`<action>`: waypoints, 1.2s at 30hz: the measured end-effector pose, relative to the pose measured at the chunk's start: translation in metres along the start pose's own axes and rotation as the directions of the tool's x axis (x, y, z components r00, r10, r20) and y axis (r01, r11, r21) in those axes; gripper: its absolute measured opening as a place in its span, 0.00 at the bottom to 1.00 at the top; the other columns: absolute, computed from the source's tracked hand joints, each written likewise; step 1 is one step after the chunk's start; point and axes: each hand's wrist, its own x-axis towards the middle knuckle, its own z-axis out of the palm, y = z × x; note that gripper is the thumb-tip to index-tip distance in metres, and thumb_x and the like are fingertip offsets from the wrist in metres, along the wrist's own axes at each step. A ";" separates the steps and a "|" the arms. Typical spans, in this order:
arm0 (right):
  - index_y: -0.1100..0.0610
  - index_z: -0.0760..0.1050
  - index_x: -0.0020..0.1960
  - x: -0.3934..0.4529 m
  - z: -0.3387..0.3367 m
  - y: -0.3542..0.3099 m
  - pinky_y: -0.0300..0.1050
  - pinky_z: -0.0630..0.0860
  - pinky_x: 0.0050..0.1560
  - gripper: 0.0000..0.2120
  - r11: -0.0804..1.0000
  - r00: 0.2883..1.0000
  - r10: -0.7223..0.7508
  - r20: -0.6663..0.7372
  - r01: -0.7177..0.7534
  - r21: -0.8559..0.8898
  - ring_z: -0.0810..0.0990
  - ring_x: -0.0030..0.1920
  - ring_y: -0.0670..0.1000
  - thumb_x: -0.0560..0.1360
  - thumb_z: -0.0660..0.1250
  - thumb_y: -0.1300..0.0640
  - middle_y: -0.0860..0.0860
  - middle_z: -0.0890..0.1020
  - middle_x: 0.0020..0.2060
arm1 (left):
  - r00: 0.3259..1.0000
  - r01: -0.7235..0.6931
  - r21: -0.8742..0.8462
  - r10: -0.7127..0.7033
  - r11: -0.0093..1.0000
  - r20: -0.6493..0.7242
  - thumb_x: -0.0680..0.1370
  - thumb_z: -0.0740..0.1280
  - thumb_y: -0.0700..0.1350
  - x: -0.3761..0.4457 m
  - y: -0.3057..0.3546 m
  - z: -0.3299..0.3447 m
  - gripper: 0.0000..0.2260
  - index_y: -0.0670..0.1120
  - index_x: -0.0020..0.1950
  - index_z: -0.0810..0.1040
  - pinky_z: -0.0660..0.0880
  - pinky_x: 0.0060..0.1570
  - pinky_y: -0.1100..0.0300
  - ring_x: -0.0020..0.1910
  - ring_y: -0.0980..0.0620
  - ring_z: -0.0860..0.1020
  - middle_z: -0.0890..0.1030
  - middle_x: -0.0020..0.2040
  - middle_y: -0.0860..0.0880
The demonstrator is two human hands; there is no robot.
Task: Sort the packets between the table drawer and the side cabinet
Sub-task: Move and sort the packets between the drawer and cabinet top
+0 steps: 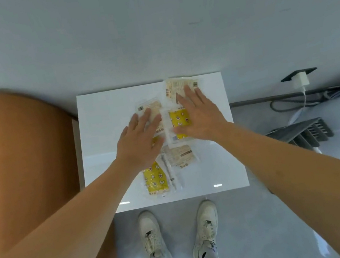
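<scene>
Nearest the camera, a pair of white lace-up sneakers (pixel 179 231) with white socks was seen planted on the glossy grey floor (pixel 239 230), just short of the near edge of a glossy white square table top (pixel 100 123). A curved orange-brown wooden surface (pixel 17 155) was seen beside the table's left side.

On the near part of the table, a yellow patterned clear-plastic packet (pixel 154 180) was laid, and just right of it a beige labelled packet (pixel 180 156), the two overlapping slightly. Farther in, the left hand (pixel 138 143) was held flat with fingers spread, pressed palm-down on another beige packet (pixel 150 108). The right hand (pixel 199 115) was likewise flattened and spread; its thumb and palm were rested on a second yellow packet (pixel 178 121) lying between the two hands, while its fingertips reached onto a pale beige packet (pixel 176 86) at the table's far edge. Nothing was pinched or gripped by either hand.

Beyond the table's right side, a white charger plug (pixel 300 80) with a trailing white cable was seen in a dark socket plate against the pale grey wall (pixel 145 19), and a dark slatted rack (pixel 304 134) was seen nearer.
</scene>
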 end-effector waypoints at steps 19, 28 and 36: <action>0.50 0.56 0.81 -0.013 -0.010 0.036 0.64 0.60 0.76 0.35 0.987 0.983 0.158 -0.095 -0.156 0.026 0.50 0.81 0.64 0.80 0.67 0.45 0.59 0.54 0.81 | 0.975 0.191 -0.244 -0.212 0.951 -0.061 0.83 0.58 0.60 -0.044 -0.014 0.012 0.27 0.59 0.81 0.57 0.61 0.75 0.39 0.82 0.40 0.47 0.49 0.83 0.47; 0.49 0.69 0.70 -0.012 -0.008 0.030 0.53 0.73 0.59 0.32 0.964 0.937 0.254 -0.240 -0.225 0.143 0.71 0.60 0.59 0.70 0.78 0.51 0.56 0.71 0.62 | 0.972 0.144 -0.183 -0.174 0.973 -0.159 0.79 0.69 0.53 -0.013 -0.017 0.008 0.21 0.54 0.72 0.70 0.66 0.72 0.38 0.78 0.39 0.58 0.61 0.78 0.43; 0.57 0.72 0.61 -0.020 -0.023 0.024 0.46 0.79 0.44 0.16 0.807 0.901 0.380 -0.209 -0.213 0.550 0.82 0.50 0.55 0.75 0.72 0.64 0.51 0.80 0.49 | 0.946 0.208 -0.221 -0.253 0.953 -0.203 0.74 0.76 0.51 -0.011 -0.016 0.004 0.28 0.51 0.70 0.70 0.73 0.65 0.43 0.70 0.41 0.69 0.65 0.74 0.45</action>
